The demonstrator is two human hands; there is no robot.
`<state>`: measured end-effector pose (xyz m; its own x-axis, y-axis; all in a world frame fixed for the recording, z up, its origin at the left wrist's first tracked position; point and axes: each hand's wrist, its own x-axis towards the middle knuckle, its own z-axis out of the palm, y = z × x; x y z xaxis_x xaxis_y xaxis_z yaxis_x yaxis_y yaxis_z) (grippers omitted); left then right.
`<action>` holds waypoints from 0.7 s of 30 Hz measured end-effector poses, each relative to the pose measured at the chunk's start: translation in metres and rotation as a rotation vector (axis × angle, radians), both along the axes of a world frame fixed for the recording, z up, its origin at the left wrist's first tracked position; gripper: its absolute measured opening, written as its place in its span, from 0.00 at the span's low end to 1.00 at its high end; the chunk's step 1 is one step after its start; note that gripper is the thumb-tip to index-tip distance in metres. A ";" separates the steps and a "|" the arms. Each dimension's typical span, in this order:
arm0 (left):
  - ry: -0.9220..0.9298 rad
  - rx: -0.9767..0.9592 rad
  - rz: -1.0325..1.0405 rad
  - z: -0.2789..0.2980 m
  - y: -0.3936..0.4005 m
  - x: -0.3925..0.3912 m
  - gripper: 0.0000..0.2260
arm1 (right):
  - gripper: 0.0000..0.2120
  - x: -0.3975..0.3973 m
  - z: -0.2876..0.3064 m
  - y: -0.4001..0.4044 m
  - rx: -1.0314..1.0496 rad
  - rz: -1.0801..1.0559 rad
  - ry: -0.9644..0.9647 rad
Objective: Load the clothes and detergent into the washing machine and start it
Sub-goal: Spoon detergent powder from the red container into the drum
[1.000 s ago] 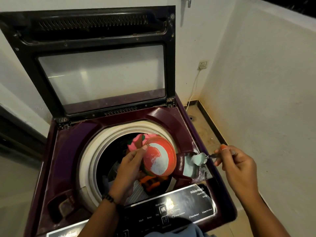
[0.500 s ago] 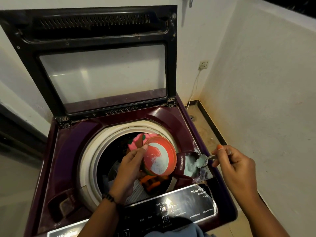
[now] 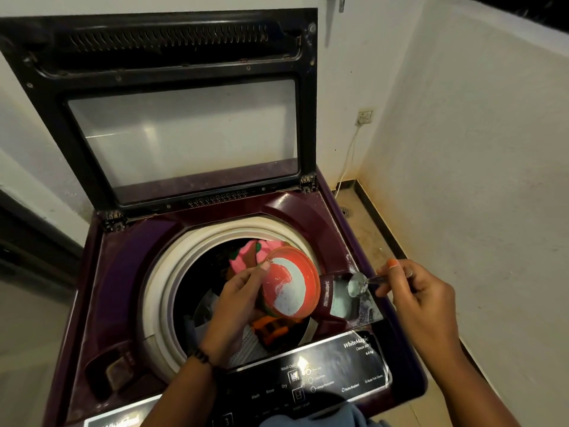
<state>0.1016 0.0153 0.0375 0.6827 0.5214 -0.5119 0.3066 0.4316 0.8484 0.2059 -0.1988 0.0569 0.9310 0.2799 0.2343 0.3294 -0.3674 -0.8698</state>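
Observation:
A maroon top-load washing machine (image 3: 129,272) stands with its lid (image 3: 184,134) raised. Inside the drum lie clothes (image 3: 246,255), pink, orange and white. My left hand (image 3: 237,306) holds a red bowl (image 3: 291,283) tilted over the drum, with pale blue-white detergent powder in it. My right hand (image 3: 421,300) grips a metal spoon (image 3: 358,283), whose bowl is turned down over the open detergent tray (image 3: 341,303) at the drum's right. Powder lies in that tray and around its edge.
The control panel (image 3: 308,377) runs along the machine's front edge. A white wall (image 3: 477,149) is close on the right. A wall socket (image 3: 365,116) with a cable sits in the far corner, above a floor drain (image 3: 345,212). A softener recess (image 3: 114,369) is front left.
The spoon, heaped with powder a second ago, has tipped over the detergent tray and now looks emptied. My left hand and the bowl have barely moved.

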 end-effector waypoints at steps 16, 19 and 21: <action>-0.074 -0.242 -0.018 0.002 -0.002 0.000 0.17 | 0.08 -0.022 -0.020 0.035 0.090 0.283 0.362; -0.080 -0.269 -0.014 0.003 -0.001 -0.002 0.19 | 0.20 -0.025 -0.017 0.042 0.092 0.334 0.475; -0.094 -0.276 -0.007 0.003 0.001 -0.003 0.20 | 0.33 -0.028 -0.017 0.045 0.076 0.390 0.514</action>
